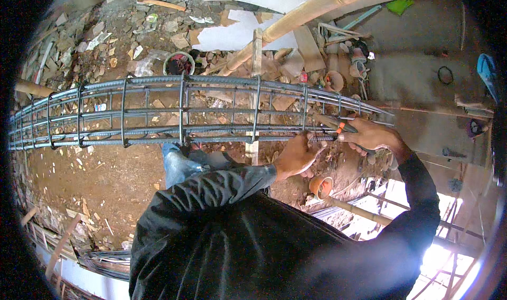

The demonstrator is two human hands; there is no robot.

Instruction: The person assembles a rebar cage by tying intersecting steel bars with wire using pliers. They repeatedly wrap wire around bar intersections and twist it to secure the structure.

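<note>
A long cage of steel reinforcing bars [216,111] with square stirrups stretches from the far left to the right in front of me. Near its right end, my left hand [297,156] is at the lower bar, its fingers curled. Whatever they pinch is hidden or too small to name. Just to the right, my right hand [374,135] grips pincers [330,122] with an orange patch on the handle. Their dark head points left toward the cage, close to a stirrup. The jaws are too unclear to tell whether they grip anything.
An upright wooden strip [257,57] and a slanting bamboo pole [296,22] stand by the cage. Rubble covers the ground beyond, with a bucket [178,65]. An orange pot-like container [320,187] and another bamboo pole [359,211] are to the right of my body.
</note>
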